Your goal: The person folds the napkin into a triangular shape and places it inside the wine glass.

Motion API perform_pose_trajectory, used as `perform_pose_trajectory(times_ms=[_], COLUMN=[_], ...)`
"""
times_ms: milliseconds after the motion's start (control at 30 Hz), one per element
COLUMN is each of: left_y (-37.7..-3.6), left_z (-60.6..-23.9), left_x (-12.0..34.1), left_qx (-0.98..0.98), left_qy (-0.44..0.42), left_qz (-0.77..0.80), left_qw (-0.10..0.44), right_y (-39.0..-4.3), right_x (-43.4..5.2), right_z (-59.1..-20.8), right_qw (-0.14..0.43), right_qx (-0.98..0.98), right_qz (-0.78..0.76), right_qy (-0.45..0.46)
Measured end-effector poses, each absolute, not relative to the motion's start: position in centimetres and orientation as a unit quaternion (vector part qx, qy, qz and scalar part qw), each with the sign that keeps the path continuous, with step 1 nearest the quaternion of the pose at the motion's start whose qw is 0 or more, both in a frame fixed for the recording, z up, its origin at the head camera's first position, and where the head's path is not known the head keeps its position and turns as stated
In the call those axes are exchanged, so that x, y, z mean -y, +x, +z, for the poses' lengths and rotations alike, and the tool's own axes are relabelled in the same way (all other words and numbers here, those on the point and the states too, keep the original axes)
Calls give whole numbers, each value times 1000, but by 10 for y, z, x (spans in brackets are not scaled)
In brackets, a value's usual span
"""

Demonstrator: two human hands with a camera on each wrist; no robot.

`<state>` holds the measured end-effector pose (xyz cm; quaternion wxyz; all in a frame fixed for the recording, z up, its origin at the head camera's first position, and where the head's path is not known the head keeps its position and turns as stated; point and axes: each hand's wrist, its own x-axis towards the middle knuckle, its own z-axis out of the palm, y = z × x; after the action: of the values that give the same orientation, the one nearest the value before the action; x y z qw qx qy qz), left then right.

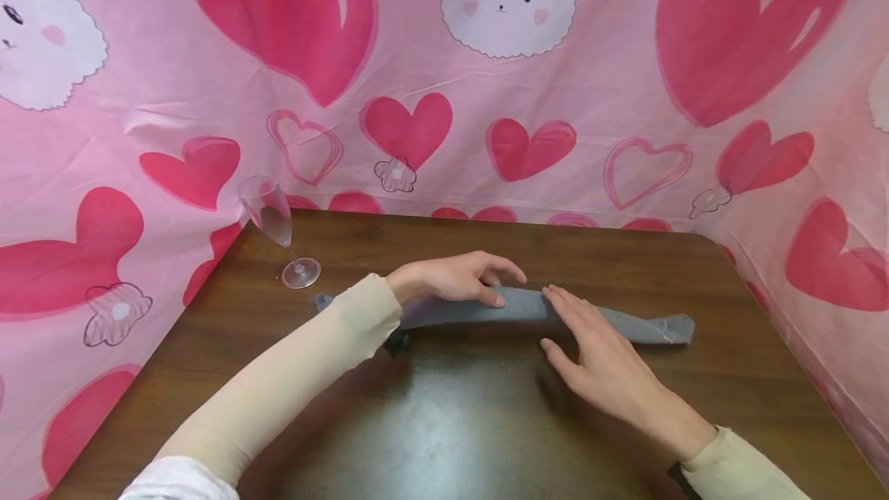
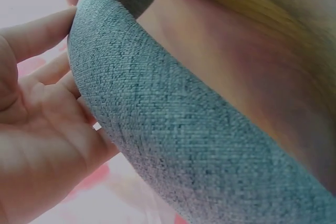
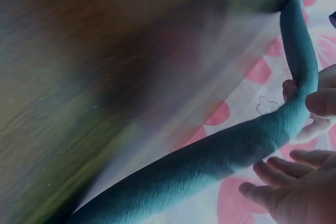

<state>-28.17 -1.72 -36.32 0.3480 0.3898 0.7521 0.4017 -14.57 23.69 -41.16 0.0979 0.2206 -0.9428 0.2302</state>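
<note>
A long roll of grey-blue woven cloth [image 1: 528, 307] stretches across the table from left to right. My left hand [image 1: 444, 278] reaches over its middle, thumb on the cloth and the other fingers loosely bent beyond its far edge. In the left wrist view the palm [image 2: 47, 129] faces the cloth roll [image 2: 173, 119], and the thumb touches it. My right hand [image 1: 607, 365] lies to the right, fingers nearly straight, their tips against the roll. The right wrist view shows those fingers [image 3: 281, 169] beside the cloth. My left forearm hides part of the roll's left end.
A clear stemmed glass [image 1: 300, 272] stands at the table's back left, beyond the roll's left end. A small dark item [image 1: 397, 341] shows beside the left sleeve. Pink heart-printed fabric [image 1: 486, 83] hangs around the brown wooden table [image 1: 444, 423].
</note>
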Motion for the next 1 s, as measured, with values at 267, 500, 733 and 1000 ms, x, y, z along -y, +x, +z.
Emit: perform_pose_trajectory(times_ms=[267,500,733,1000], left_y=[-280,-280,-281,-276], left_z=[-343,-324,-307,-284], left_x=[19,19,18,21], left_qx=[-750,-737,-713,-683], left_qy=[382,367,393,417], left_qz=[435,474,510,552], left_qw=[318,311,276,233], right_y=[-149,-155,-162,-178], right_x=[-227,-222,-217,-214], right_z=[-404,-393,-378,-359], right_qw=[132,166,214,281], right_qx=[938,922,903,871], right_qz=[259,295,317,353], right_qy=[189,187,196,196])
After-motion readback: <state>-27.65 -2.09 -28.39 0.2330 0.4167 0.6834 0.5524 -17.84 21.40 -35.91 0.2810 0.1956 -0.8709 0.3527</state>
